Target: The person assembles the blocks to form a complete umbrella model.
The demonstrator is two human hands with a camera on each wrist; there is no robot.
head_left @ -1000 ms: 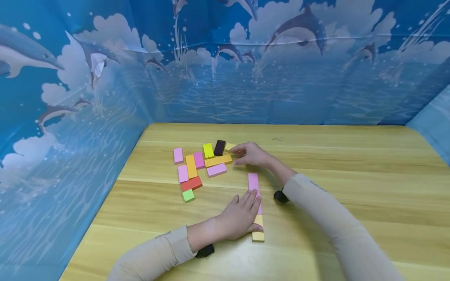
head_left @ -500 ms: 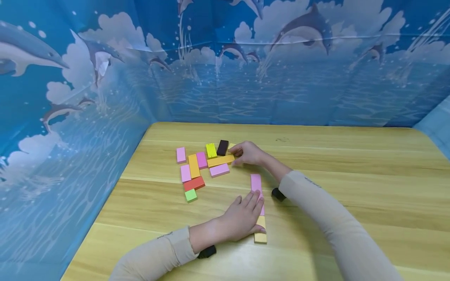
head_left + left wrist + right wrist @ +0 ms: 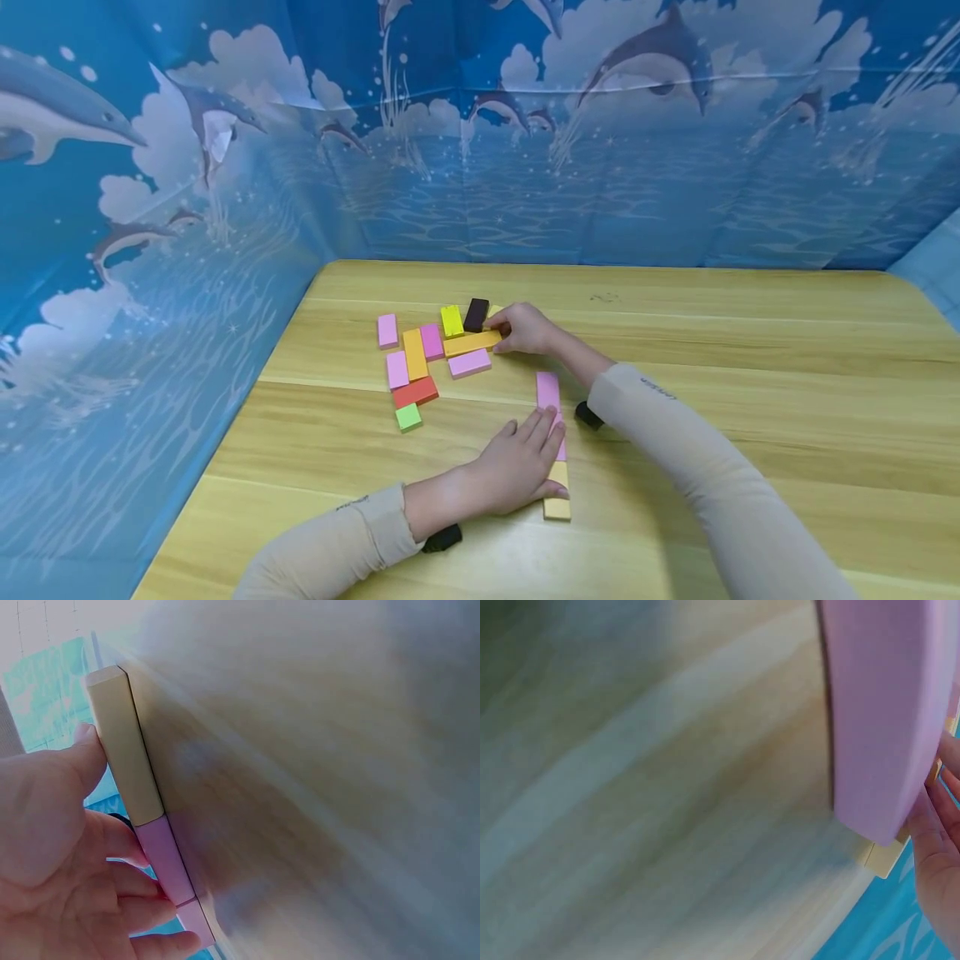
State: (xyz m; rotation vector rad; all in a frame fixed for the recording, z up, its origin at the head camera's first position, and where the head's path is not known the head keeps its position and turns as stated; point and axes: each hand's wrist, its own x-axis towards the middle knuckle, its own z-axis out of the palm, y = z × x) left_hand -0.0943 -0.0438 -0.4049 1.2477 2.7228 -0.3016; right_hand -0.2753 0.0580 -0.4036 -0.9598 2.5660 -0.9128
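My left hand [image 3: 513,468] lies with fingers fairly straight along a row of flat blocks. The row has a pink block [image 3: 548,390] at its far end, another pink block [image 3: 169,861] under the fingertips, and a cream block [image 3: 126,742] beside the thumb. Farther back, my right hand [image 3: 527,329] pinches the right end of an orange block [image 3: 468,343], its thumb on the near side. A second cream block [image 3: 495,311] is partly hidden behind that hand. In the right wrist view, the pink block [image 3: 881,712] fills the foreground, with right-hand fingers [image 3: 934,847] at the edge.
Left of the right hand lie a black block [image 3: 476,315], a yellow block [image 3: 452,321] and several pink ones. Another orange block [image 3: 415,355], a red block [image 3: 416,392] and a green block [image 3: 408,417] run nearer. A blue dolphin-print curtain [image 3: 525,217] borders the wooden table [image 3: 750,350].
Relative to the blocks, my right hand has shifted slightly left, from the cream block onto the orange block's end. My left hand stays on its row. The head view has shifted a little.
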